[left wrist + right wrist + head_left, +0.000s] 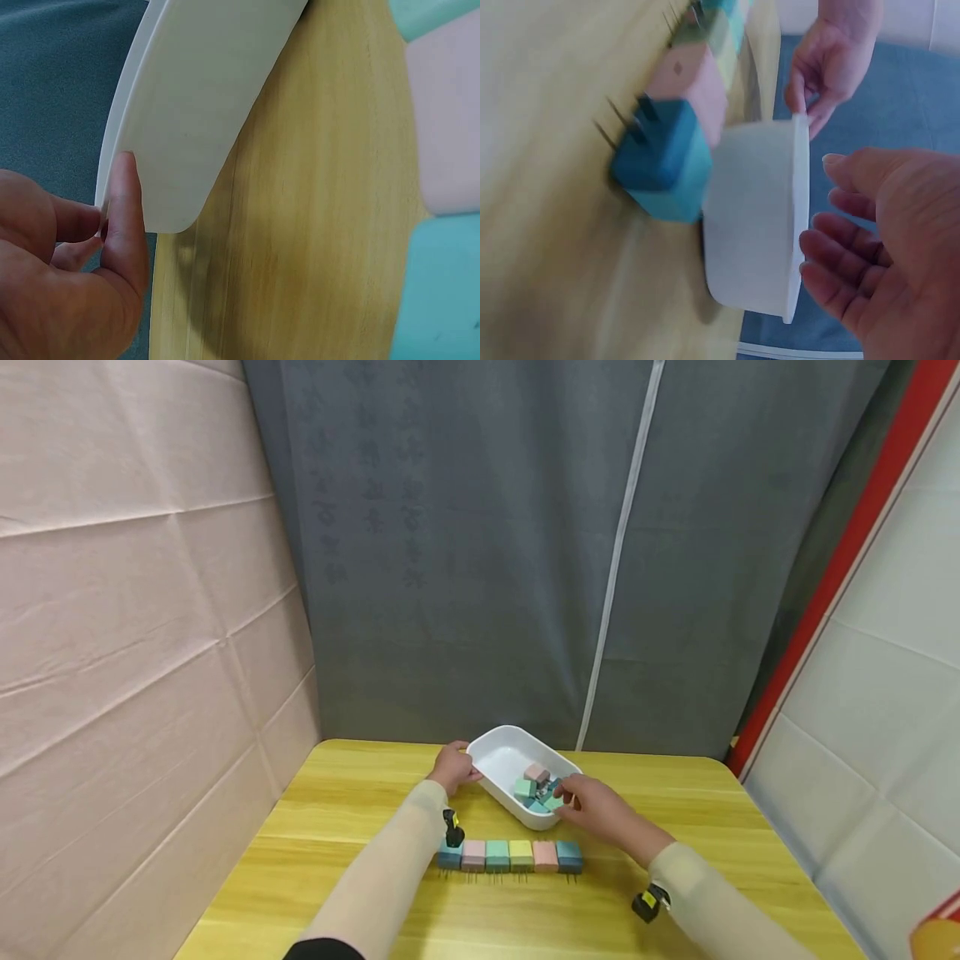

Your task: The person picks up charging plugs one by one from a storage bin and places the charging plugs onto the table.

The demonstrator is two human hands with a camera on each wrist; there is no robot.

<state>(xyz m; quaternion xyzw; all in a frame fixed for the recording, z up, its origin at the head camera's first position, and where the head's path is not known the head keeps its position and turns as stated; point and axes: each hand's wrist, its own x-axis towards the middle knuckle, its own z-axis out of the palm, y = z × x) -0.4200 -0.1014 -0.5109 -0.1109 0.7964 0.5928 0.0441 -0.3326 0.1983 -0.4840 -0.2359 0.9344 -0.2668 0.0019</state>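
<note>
A white plastic tub [491,762] stands tilted toward the right on the table, with several pastel blocks [525,788] gathered at its right end. My left hand [453,768] pinches the tub's left rim between thumb and fingers, as the left wrist view also shows. Over the tub's right end is my right hand [600,810], fingers loosely bent and parted. In the right wrist view nothing shows between the fingers of that hand [885,232]. In front of the tub, a row of coloured plug-like blocks [497,857] has thin metal prongs facing me.
The yellow wood-grain table [360,793] ends at a grey curtain [450,568] at the back. A pale cloth wall [150,652] rises on the left, and a white panel [885,735] with a red edge stands on the right.
</note>
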